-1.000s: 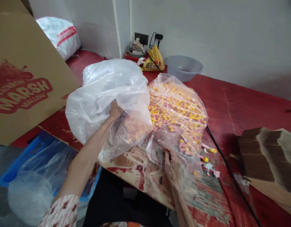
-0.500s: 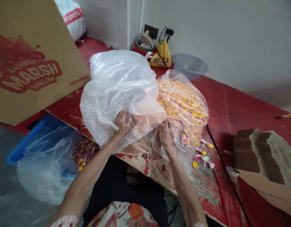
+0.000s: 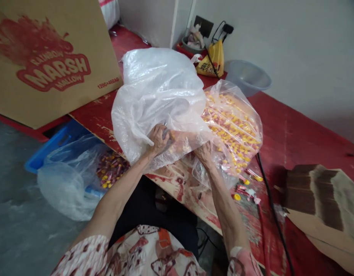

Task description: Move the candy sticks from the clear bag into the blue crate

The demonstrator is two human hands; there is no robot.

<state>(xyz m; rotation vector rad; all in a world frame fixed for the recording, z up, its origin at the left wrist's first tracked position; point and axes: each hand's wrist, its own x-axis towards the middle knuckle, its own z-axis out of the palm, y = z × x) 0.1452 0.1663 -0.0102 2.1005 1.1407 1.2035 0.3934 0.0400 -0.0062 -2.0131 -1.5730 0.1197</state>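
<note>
A large translucent white plastic bag [image 3: 159, 92] lies bunched on the table in front of me. My left hand [image 3: 159, 138] is closed on its near edge, with the film gathered under the fingers. Beside it on the right, my right hand [image 3: 204, 151] reaches to the white bag's edge; its fingers are partly hidden by film. Right of that hand is a clear plastic bag [image 3: 234, 126] full of small pink pieces with yellow caps. Several loose yellow-capped pieces [image 3: 246, 181] and a yellow cap [image 3: 237, 197] lie close to the clear bag.
A large marshmallow carton [image 3: 56, 57] stands at the left. Below it, a blue crate [image 3: 47, 149] holds a plastic-lined load of capped pieces [image 3: 110, 168]. A black cable [image 3: 270, 203] crosses the red table [image 3: 280, 126]. Folded cardboard [image 3: 317, 191] sits right; a basin [image 3: 248, 74] stands behind.
The view has shifted, so everything appears further right and mostly higher. My right hand has come nearer to my left, and its fingers have gone partly under the white bag's film.
</note>
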